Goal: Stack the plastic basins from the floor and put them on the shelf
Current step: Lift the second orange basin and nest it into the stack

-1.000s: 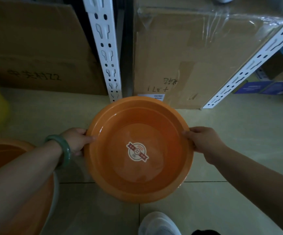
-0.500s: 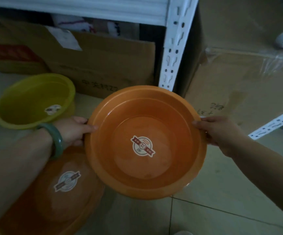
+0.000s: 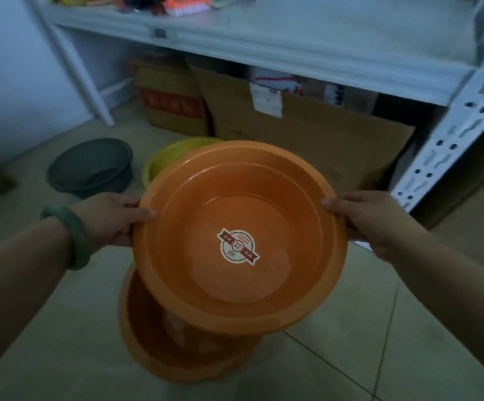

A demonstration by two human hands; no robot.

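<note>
Head view: orange basin [image 3: 264, 285] clamped between left hand [image 3: 110, 218] and right hand [image 3: 371, 221].

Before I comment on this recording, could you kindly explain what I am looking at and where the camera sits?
There is no machine here: a person wears a camera on the head, looking down at their own hands. The left hand, with a green bracelet on its wrist, and the right hand grip opposite rims of an orange basin, held above a second orange basin on the tiled floor. A yellow-green basin and a grey basin wait beyond. The white shelf stands behind.
</note>
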